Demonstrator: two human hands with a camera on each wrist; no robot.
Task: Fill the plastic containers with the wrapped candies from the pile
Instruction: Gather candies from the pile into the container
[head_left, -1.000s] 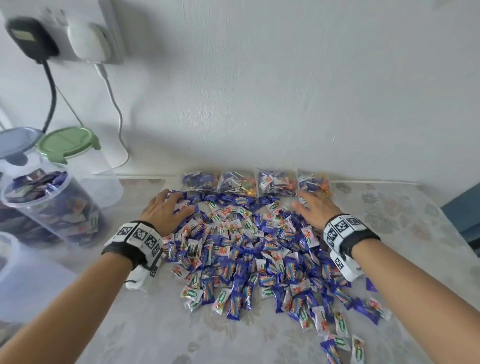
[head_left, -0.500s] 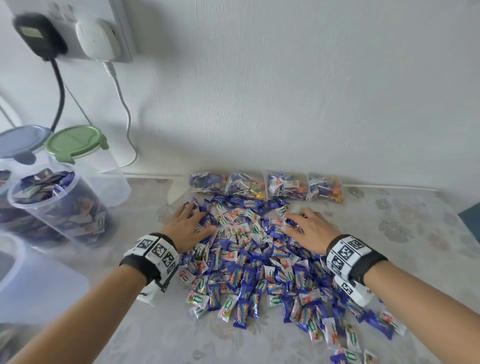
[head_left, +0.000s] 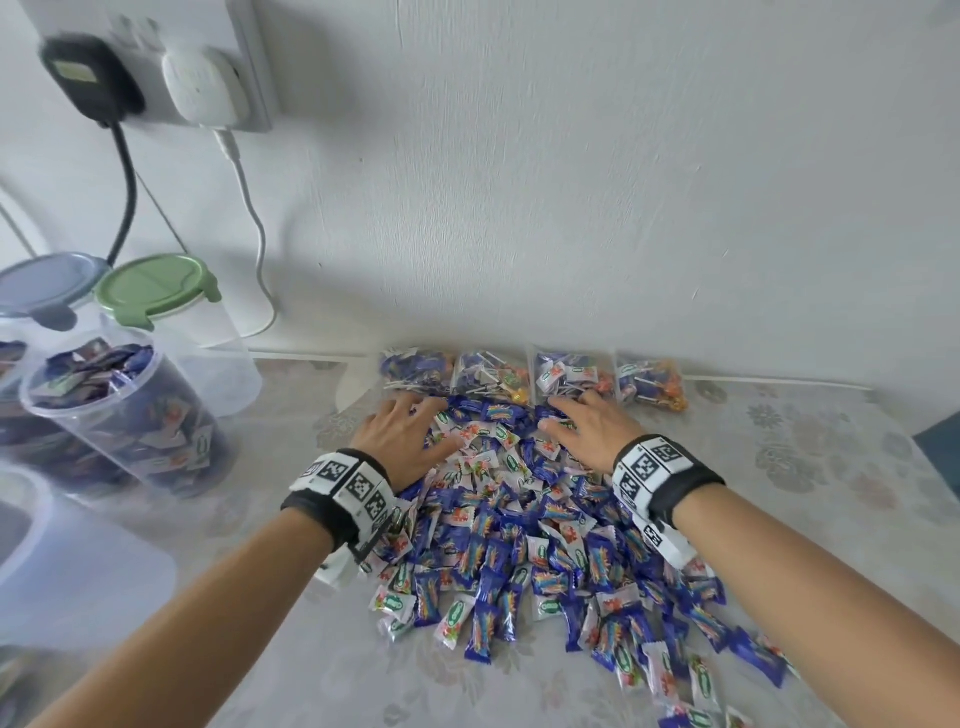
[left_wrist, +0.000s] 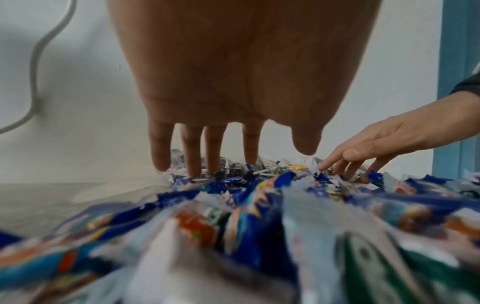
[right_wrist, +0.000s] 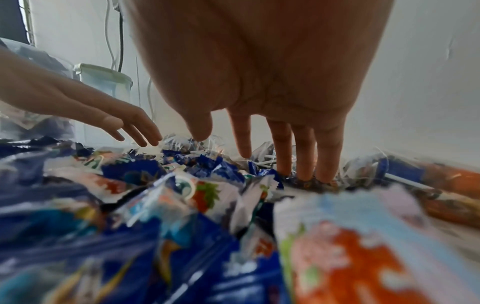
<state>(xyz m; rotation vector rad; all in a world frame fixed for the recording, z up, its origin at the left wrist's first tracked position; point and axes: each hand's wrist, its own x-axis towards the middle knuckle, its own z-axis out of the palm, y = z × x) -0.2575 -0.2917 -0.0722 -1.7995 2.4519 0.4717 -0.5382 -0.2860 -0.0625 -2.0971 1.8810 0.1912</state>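
Observation:
A wide pile of blue and white wrapped candies (head_left: 519, 530) covers the table in front of me. My left hand (head_left: 402, 434) lies flat, fingers spread, on the pile's far left part. My right hand (head_left: 587, 428) lies flat on its far right part. In the left wrist view my left hand (left_wrist: 207, 152) points straight fingers down into the candies (left_wrist: 233, 226). In the right wrist view my right hand (right_wrist: 275, 148) does the same on the candies (right_wrist: 182, 205). Neither hand grips anything. An open clear container (head_left: 124, 415) full of candies stands at the left.
Several clear bags of lollipops (head_left: 530, 376) lie along the wall behind the pile. A green-lidded container (head_left: 171, 312) and a grey-lidded one (head_left: 41, 291) stand at the left, with another clear container (head_left: 47, 561) nearer me. Charger cables (head_left: 249, 208) hang from a wall socket.
Both hands slid toward each other across the far part of the pile, bunching candies between them. My head tilted so the scene sits lower in view.

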